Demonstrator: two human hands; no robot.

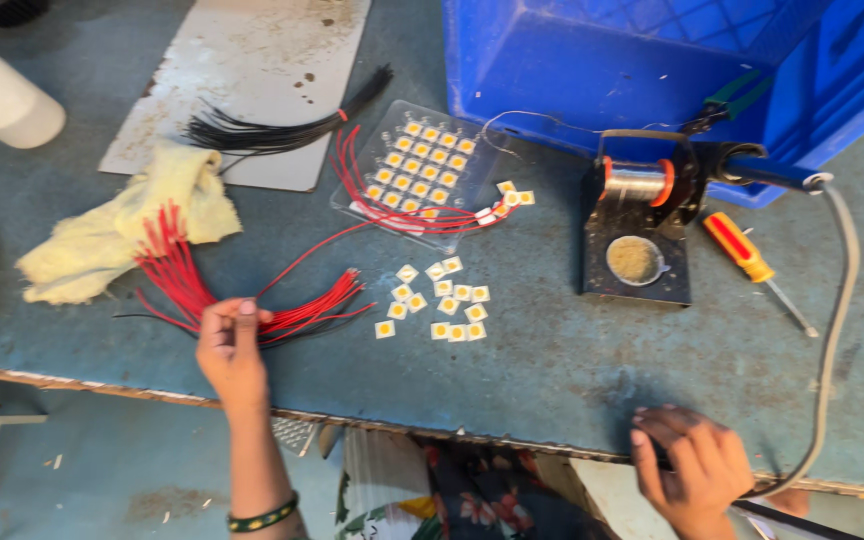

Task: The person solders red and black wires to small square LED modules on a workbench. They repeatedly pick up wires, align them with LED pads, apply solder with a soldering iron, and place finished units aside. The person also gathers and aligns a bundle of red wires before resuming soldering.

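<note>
A: Item one, nearest edge of the desk [572, 370]?

B: Right hand [694, 470], resting at the front lip. Fingers curled over something dark; whether its grip is clamped on it, I cannot tell.

A: Item two?

B: Left hand [231, 345], grip pinched together on the bundle of red wires [202, 290], which lies on the desk just left of centre and fans out to either side of the fingers. A beaded bracelet [264, 516] sits on that wrist.

A: Just beside the bundle?

B: Loose white square chips with yellow centres [439, 300], scattered to the right. A yellowish cloth [117, 230] lies under the wires' far ends.

A: Middle ground?

B: Clear tray [417, 165] of the same chips in rows, more red wires draped over its near edge. To the right, a soldering stand [637, 245] with solder spool and brass-wool cup; an orange-handled screwdriver [745, 250] beside it; a grey cable [837, 300] looping toward the right hand.

A: Farthest?

B: Bundle of black wires [282, 125] on a pale board [242, 70], and a blue crate [652, 70].
</note>
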